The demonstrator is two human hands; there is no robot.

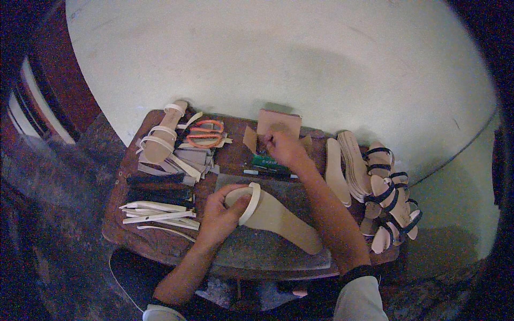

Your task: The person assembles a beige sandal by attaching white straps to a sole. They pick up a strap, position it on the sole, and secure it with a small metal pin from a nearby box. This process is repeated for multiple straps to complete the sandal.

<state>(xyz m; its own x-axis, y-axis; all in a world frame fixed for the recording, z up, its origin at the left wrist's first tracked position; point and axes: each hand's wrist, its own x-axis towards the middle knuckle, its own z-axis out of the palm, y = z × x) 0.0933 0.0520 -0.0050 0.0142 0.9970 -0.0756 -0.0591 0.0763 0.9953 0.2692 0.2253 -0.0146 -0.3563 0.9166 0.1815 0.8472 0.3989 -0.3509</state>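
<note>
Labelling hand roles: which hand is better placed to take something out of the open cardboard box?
Likely the right hand: it is at the open cardboard box. The left hand is farther off and occupied, gripping the beige sandal sole near its white strap.

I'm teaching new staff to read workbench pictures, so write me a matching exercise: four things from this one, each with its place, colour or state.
1. Scissors
2. Left hand
3. Right hand
4. Black-strapped sandals

A. At the open box
B. Right of the stacked soles
C. Orange-handled
D. Holding a sole with a white strap

Pairs: 1-C, 2-D, 3-A, 4-B
</note>
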